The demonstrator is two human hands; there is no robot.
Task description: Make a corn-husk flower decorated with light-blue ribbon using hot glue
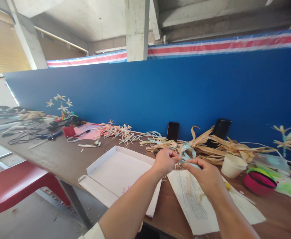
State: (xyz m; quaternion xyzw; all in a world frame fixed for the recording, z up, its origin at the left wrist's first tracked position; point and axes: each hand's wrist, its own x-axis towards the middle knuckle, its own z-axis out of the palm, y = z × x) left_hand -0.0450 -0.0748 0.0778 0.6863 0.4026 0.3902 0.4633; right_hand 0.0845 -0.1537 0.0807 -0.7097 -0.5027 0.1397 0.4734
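A light blue ribbon (188, 153) stands up in loops between my two hands above the table. My left hand (165, 162) pinches it from the left, with thumb and forefinger together. From the other side my right hand (205, 174) is closed on the ribbon, its thumb and forefinger nearly meeting the left fingertips. Below the hands lies a printed sheet of paper (193, 207) with thin pale strips on it. Dried corn husks (202, 142) are heaped just behind the ribbon.
To the left is a shallow white box (125, 166). A white cup (233, 166) and a pink round container (259, 182) stand right. Husk flowers (121, 131) and a phone (172, 131) lie toward the blue partition (145, 96). A red chair (18, 182) is left.
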